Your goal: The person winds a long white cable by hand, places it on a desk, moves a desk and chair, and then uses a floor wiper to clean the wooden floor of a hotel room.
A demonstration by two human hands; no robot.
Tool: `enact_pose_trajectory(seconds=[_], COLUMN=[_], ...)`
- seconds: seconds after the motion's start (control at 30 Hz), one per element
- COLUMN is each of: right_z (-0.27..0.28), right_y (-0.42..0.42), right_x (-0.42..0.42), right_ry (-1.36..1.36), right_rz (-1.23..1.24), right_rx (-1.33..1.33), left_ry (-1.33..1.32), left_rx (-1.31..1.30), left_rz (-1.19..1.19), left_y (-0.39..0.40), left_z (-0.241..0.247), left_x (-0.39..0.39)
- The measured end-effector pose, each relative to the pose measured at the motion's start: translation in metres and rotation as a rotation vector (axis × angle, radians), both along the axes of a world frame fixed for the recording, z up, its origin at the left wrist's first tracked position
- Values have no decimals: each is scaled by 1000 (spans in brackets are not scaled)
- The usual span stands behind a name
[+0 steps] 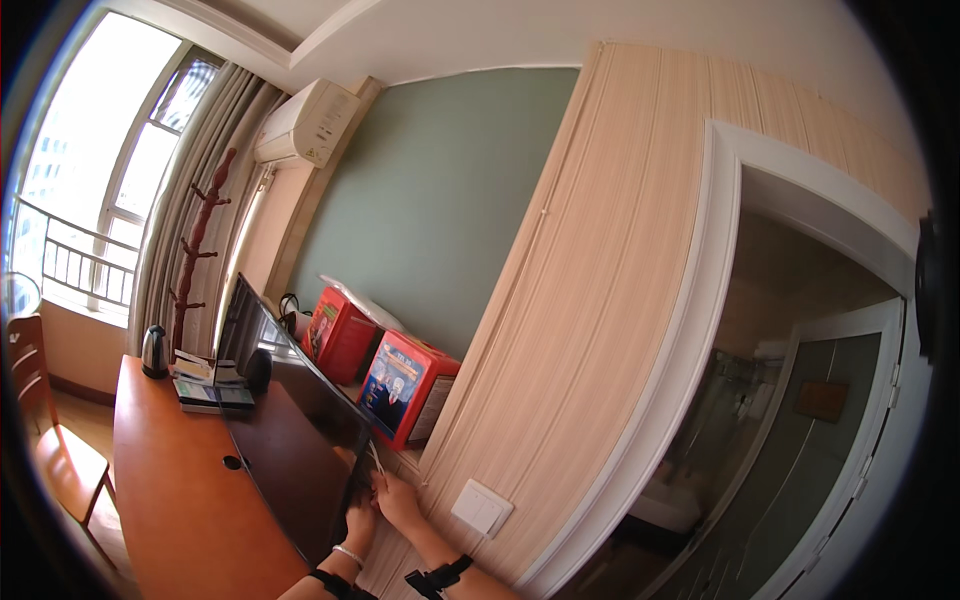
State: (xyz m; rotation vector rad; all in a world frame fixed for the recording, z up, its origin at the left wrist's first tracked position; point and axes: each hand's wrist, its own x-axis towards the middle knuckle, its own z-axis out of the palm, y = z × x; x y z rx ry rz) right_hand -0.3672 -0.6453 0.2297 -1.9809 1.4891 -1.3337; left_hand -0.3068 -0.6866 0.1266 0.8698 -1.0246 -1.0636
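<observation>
A wide black flat-screen display (292, 420) stands upright on the wooden desk (165, 465). At its near right edge, between the screen and the panelled wall, are both of my hands. My right hand (395, 499) is closed around a white cable (376, 459), which rises from the fingers along the screen's edge. My left hand (361, 519) is close beside it, with its fingertips hidden against the display's edge, so whether it holds anything cannot be told. Each wrist wears a black strap, and the left also has a pale bracelet.
Red boxes (409, 397) stand behind the display near the wall. A kettle (155, 352) and books (216, 395) are at the desk's far end, beyond a cable grommet (233, 463). A wooden chair (75, 461) is left, a wall switch (482, 508) right, beside a doorway.
</observation>
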Motion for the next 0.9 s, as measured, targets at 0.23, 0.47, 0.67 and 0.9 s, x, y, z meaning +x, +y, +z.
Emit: enact_pose_trajectory(seconds=[0.23, 0.47, 0.67, 0.9], right_z=[-8, -54, -74, -110], right_y=[-57, -66, -61, -44], right_x=[16, 37, 31, 10], right_ry=[240, -165, 56, -149], right_rz=[-87, 269, -58, 3], right_rx=[-289, 0, 80, 345], left_ry=[-519, -361, -252, -104], left_rx=[-222, -217, 160, 645], left_rz=[253, 13, 36, 177], left_y=[96, 134, 169, 244], left_z=[34, 10, -55, -131], left_x=[26, 89, 171, 242])
